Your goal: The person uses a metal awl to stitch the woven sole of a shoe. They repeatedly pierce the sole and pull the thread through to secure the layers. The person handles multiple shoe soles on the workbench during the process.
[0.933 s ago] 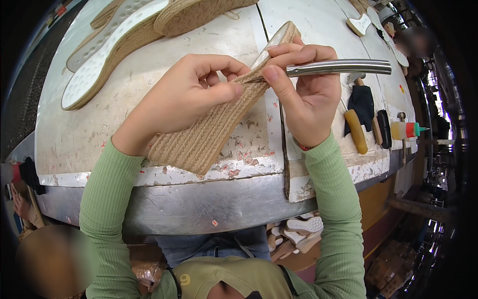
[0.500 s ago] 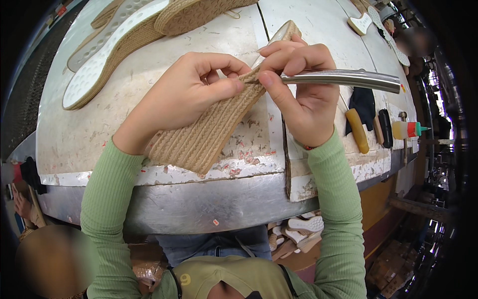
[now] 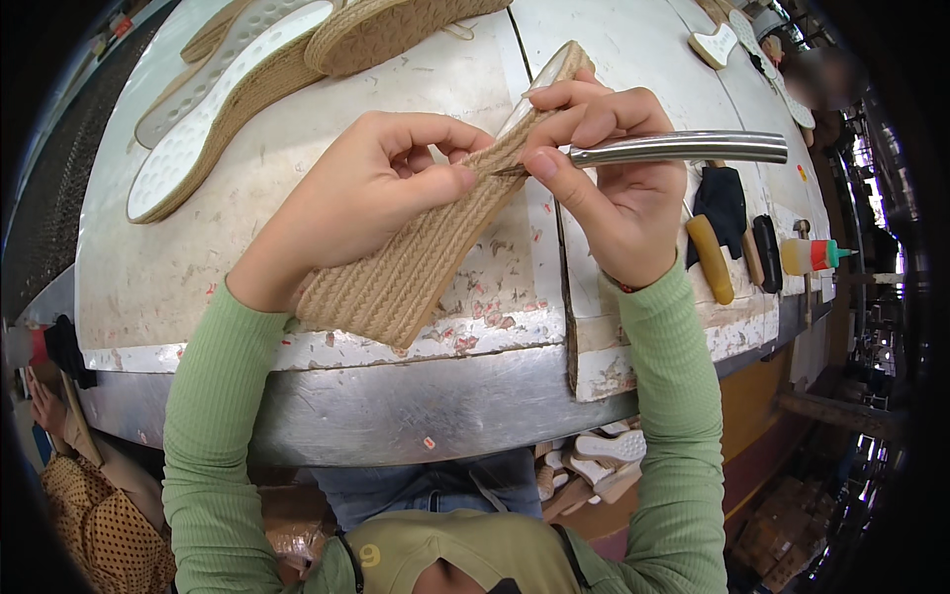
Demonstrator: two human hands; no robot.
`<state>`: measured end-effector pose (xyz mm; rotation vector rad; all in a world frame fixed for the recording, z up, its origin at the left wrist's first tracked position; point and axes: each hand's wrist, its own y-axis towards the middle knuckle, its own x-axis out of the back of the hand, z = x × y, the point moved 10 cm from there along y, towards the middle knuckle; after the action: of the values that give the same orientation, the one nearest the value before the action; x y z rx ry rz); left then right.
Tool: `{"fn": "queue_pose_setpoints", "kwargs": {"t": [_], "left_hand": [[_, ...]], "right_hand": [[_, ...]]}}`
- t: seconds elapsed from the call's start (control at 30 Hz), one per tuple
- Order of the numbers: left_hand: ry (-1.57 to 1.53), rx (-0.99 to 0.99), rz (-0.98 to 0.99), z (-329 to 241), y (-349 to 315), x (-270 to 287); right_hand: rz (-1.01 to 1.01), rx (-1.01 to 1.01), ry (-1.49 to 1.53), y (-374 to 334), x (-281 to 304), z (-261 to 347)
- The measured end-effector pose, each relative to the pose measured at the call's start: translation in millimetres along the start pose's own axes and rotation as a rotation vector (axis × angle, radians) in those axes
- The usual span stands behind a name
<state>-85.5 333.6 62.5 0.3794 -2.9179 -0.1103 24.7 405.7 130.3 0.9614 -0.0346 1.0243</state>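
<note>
A wedge shoe sole [image 3: 381, 287], wrapped in rows of tan braided rope, slants over the table with its thick heel end towards me. My left hand [image 3: 366, 178] grips its upper edge, thumb and fingers closed on the braid. My right hand [image 3: 628, 193] steadies the narrow end and also holds a slim pointed tool with a shiny steel handle [image 3: 693, 148]. That handle sticks out to the right, and the thin dark tip meets the braid close to my left thumb. Whether the tip goes under the rope, I cannot tell.
More rope-wrapped soles [image 3: 223, 109] lie at the back left. To the right are a yellow-handled tool [image 3: 709, 259], a black-handled tool [image 3: 765, 255] and a glue bottle [image 3: 813, 257] with a green cap. A metal edge [image 3: 426, 416] borders the table; several soles [image 3: 604, 455] lie below it.
My right hand has shifted slightly right and down, and the tool's handle is now nearly level. More of the tip shows at the braid. The sole has barely moved.
</note>
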Motion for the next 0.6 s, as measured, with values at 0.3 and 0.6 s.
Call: {"fn": "queue_pose_setpoints", "kwargs": {"t": [0.3,0.6], "left_hand": [[0.059,0.011,-0.02,0.9,2.4,1.9],[0.003,-0.001,-0.046,-3.6,5.1,1.3]], "right_hand": [[-0.138,0.004,0.137,-5.8,3.8,-8.9],[-0.048,-0.024,0.046,-2.7,2.1,-5.9]]}}
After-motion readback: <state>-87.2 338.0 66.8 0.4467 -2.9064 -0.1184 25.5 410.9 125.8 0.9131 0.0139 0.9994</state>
